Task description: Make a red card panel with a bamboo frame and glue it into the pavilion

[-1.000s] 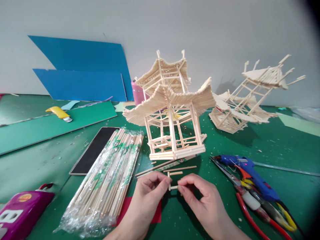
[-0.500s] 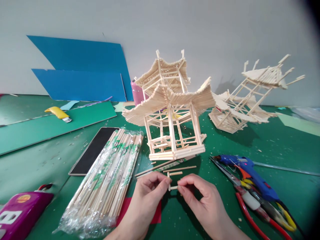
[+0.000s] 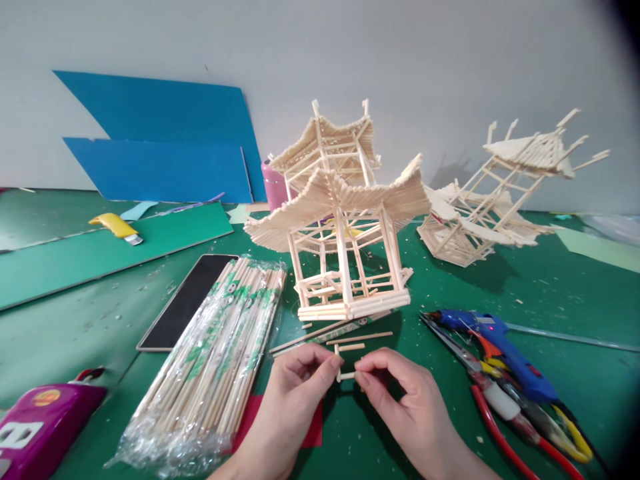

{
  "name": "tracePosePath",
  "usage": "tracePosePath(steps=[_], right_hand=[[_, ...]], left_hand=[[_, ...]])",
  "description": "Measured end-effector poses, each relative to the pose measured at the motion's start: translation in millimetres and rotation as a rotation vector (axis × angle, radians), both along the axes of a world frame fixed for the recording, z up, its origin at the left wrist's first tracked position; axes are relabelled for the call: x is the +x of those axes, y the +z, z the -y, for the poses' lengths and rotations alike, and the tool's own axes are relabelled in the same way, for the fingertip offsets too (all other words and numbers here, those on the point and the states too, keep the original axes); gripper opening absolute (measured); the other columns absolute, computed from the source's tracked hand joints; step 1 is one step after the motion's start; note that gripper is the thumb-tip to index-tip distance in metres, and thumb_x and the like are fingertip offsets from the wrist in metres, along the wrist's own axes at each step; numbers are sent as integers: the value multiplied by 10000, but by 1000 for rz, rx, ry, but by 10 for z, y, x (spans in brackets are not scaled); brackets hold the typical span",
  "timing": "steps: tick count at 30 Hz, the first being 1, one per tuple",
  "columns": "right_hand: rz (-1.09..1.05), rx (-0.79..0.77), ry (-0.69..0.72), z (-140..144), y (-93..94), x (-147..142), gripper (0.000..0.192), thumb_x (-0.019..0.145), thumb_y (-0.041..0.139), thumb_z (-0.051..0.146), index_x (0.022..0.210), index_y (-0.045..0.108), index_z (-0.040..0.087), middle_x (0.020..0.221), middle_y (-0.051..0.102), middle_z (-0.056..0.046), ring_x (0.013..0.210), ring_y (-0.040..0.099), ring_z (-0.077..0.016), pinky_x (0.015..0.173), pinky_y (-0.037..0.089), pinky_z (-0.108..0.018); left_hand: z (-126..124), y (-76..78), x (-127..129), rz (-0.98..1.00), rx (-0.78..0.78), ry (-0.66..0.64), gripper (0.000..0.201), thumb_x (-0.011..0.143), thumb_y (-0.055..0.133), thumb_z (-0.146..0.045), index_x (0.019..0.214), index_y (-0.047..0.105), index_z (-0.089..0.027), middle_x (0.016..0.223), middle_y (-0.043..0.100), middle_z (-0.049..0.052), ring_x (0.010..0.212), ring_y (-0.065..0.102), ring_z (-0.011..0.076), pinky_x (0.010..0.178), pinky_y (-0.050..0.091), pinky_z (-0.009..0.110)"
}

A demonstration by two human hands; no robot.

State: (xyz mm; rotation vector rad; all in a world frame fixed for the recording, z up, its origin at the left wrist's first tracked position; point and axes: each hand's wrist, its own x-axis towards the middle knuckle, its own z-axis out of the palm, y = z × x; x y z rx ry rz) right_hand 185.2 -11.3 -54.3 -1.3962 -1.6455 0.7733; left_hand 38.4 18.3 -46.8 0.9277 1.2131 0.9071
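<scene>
While the two-tier stick pagoda [image 3: 340, 220] is standing upright on the green surface [image 3: 100, 313], the left hand [image 3: 295, 393] is pinching a short upright stick piece [image 3: 338, 363] betw. thumb & forefinger, and the right hand [image 3: 405, 400] is pinching a second short piece [image 3: 349, 375] laid crosswise, its end touching the first, so both hands are clamped on the small joint just in front of the model. Judging by the frame, roofs & posts are looking mostly built; small parts are apparently what's left. More cut sticks [image 3: 357, 337] are lying near the base, a wrapped bundle of chopsticks [image 3: 215, 360] is sitting to the left, w/ the blue glue gun [image 3: 495, 347] & red pliers [image 3: 500, 413] at right.
</scene>
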Motion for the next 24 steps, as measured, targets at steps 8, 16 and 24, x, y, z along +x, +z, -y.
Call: tracePosePath(steps=[8,16,24], right_hand=[[-6,-17,5,-4,6,7,98,818,512,231,769,593,208,710,647,5,646,601,-132,580,460,-205],[-10,-19,8,0,0,1,93,818,513,223,772,593,208,708,645,8,642,598,-126,581,456,-198],[-18,-10,4,3,-9,10,89,816,518,225,776,596,210,709,644,13,643,598,-122,583,453,-191]], left_hand=[[2,25,-3,0,-19,8,208,654,660,-315,547,599,-148,451,429,-53,429,308,60,386,222,170],[-5,20,-4,3,-7,-7,197,670,655,-302,564,604,-143,468,442,-51,437,316,55,389,235,162],[-5,-17,-12,-6,4,-21,204,685,643,-305,571,599,-142,470,435,-52,442,312,52,388,235,157]])
